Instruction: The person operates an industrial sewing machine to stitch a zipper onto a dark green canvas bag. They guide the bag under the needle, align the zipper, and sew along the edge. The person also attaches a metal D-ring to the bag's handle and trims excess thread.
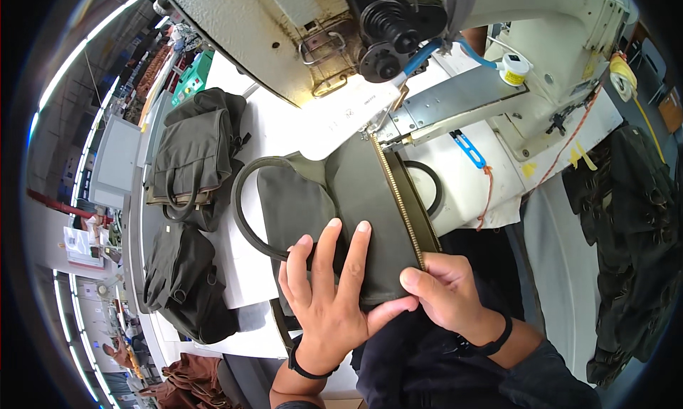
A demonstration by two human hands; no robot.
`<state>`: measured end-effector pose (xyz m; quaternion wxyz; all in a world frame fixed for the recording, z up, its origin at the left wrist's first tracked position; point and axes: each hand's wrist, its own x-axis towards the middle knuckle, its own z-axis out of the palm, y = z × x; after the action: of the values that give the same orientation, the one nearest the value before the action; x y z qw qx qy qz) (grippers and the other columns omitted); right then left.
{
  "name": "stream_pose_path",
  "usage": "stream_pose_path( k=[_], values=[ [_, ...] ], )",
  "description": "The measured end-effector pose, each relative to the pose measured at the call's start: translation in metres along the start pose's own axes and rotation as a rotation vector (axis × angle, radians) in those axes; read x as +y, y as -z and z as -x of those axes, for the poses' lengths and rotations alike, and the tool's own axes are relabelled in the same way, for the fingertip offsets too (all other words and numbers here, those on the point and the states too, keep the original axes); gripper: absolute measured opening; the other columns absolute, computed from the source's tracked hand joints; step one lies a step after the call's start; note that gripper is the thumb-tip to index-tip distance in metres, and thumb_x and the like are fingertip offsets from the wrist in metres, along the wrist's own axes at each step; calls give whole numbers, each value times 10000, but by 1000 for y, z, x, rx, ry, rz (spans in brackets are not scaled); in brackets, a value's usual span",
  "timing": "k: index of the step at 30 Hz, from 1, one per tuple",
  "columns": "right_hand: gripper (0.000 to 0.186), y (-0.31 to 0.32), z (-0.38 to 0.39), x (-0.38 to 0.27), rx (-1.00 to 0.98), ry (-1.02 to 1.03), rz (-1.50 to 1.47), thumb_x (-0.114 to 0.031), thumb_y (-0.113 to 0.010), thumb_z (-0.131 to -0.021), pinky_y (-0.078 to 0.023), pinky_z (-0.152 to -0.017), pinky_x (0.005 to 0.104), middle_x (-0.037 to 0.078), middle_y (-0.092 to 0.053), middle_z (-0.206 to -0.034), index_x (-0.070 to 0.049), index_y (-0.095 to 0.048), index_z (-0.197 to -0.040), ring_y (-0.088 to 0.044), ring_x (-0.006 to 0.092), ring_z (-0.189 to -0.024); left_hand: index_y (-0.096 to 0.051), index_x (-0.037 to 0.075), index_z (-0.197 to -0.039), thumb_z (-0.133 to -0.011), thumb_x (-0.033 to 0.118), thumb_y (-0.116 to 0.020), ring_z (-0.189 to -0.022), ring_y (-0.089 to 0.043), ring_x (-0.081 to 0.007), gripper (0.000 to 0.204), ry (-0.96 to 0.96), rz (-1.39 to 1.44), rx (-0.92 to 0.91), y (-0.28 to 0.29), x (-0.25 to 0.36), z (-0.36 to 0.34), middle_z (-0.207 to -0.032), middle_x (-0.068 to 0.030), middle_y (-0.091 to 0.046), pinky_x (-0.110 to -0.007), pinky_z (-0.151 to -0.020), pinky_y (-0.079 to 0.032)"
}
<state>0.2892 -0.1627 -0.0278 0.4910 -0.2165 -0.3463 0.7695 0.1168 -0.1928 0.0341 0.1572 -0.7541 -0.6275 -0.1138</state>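
Observation:
A dark olive handbag [366,195] lies under the head of a sewing machine [388,60]. Its brass-toothed zipper [396,188] runs from the needle area toward me along the bag's right edge. My left hand [327,288] lies on the bag's panel with fingers spread, pressing it flat. At the zipper's near end, my right hand [448,291] pinches the bag's edge between thumb and fingers. A rounded handle [245,217] loops out to the left, and another handle [432,188] shows on the right beneath the zipper side. The needle itself is hard to make out.
More dark bags [188,153] are stacked on the left of the white table [245,277]. Brown bags [188,380] sit at lower left. A blue tool [467,149] on an orange cord lies right of the machine bed. Dark pieces [626,259] hang at far right.

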Motion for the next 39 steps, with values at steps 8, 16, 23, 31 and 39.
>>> stream_pose_path(
  k=[8,16,23,31,39],
  values=[
    [251,-7,-7,-7,43,26,13,-114,-639,-1096,-433,-599,229,3,-627,-787,35,-667,-895,-538,39,-696,-688,124,-1436,-894,867,-511,-1384,-407,-437,937,-15,32,-34,5,-4,-9,-1486,-167,-582,-553,-1189,-312],
    [299,5,-13,-1,38,17,7,-107,-668,-1078,-429,-565,231,0,-607,-741,3,-620,-804,-544,39,-659,-728,212,-1404,-877,870,-544,-1397,-429,-351,862,-39,40,-7,-1,-5,-13,-1468,-117,-619,-547,-1189,-283],
    [319,5,-33,-5,64,5,39,-135,-665,-1081,-436,-582,220,-5,-607,-717,-13,-622,-789,-554,38,-646,-722,166,-1406,-930,785,-558,-1443,-405,-408,798,-31,61,-3,-4,-10,-29,-1512,-142,-578,-555,-1209,-291],
    [366,11,-57,-3,63,42,73,-194,-656,-1093,-419,-566,224,-6,-604,-695,-46,-599,-763,-543,35,-627,-697,267,-1455,-1000,681,-552,-1463,-436,-349,632,-53,76,25,-20,-17,-41,-1532,-89,-587,-581,-1297,-102],
    [388,9,-58,-7,72,25,110,-212,-661,-1091,-408,-554,226,-8,-594,-666,-59,-582,-743,-537,36,-611,-698,273,-1453,-1001,671,-560,-1464,-438,-349,618,-72,73,20,-21,-20,-43,-1528,-93,-587,-585,-1301,-93]
  ],
)
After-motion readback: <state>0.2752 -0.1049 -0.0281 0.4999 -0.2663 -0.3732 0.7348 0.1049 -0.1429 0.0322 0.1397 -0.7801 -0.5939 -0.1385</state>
